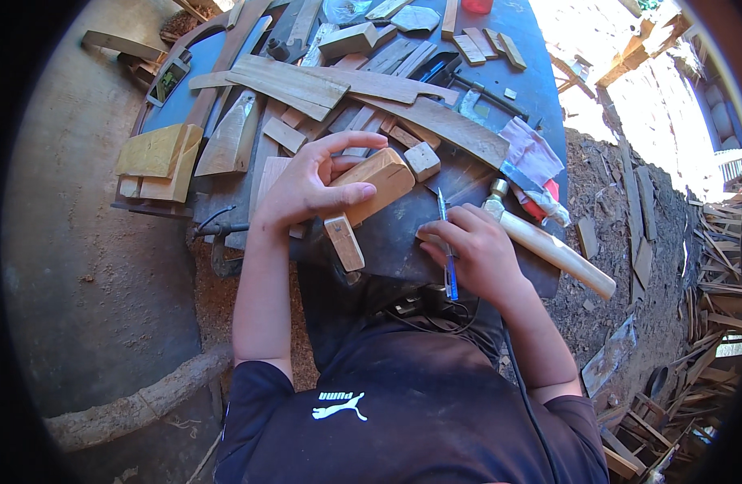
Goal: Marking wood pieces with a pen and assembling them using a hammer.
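Observation:
My left hand (327, 181) is wrapped round a pale wooden block (383, 181) at the table's front, with a shorter wooden piece (343, 242) beneath its near end. My right hand (464, 242) grips a slim blue-handled tool (450, 274), its narrow metal tip pointing away from me; what else is under those fingers is hard to make out. Just right of that hand lies a hammer (556, 254) with a pale handle and brass-coloured head. A small wooden cube (422, 161) sits beyond the left hand's block.
The dark tabletop (540, 89) carries several boards (286, 85) and offcuts, a metal clamp (508, 105), a crumpled cloth (524, 153), a red container (476, 5) and yellowish blocks (149, 157) at the left. Piled scrap wood (718, 290) lines the right side; a curved log (137, 403) is at lower left.

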`<state>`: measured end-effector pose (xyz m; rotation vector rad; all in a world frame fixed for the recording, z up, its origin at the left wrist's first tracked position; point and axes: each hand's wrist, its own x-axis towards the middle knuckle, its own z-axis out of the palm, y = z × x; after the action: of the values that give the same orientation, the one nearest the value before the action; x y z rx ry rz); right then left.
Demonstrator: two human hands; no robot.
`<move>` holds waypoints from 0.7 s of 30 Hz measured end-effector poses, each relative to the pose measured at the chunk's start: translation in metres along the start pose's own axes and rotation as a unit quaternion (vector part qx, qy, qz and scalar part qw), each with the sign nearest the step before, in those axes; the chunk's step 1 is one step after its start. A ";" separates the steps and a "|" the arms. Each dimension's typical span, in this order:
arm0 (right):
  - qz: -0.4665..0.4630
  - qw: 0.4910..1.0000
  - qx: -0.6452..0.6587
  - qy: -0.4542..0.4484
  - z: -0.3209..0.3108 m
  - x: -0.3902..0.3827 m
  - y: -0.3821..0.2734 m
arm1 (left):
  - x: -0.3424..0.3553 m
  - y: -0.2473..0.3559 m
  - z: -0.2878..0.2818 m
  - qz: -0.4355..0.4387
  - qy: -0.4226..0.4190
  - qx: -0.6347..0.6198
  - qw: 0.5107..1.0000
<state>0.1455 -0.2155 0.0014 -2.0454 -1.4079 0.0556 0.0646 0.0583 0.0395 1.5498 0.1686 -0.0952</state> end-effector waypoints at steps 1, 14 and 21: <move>0.000 1.000 0.000 0.000 0.000 0.000 0.000 | 0.000 0.000 -0.001 0.002 0.008 0.006 1.000; 0.064 0.926 0.347 0.135 -0.035 0.000 -0.022 | -0.014 0.004 0.015 0.023 -0.046 -0.028 0.998; 0.003 0.908 0.414 0.068 -0.069 0.013 -0.036 | -0.014 -0.005 0.031 0.088 -0.102 -0.039 0.990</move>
<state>0.1475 -0.2298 0.0789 -1.3096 -1.0293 0.4289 0.0510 0.0261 0.0369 1.4600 -0.1245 -0.1057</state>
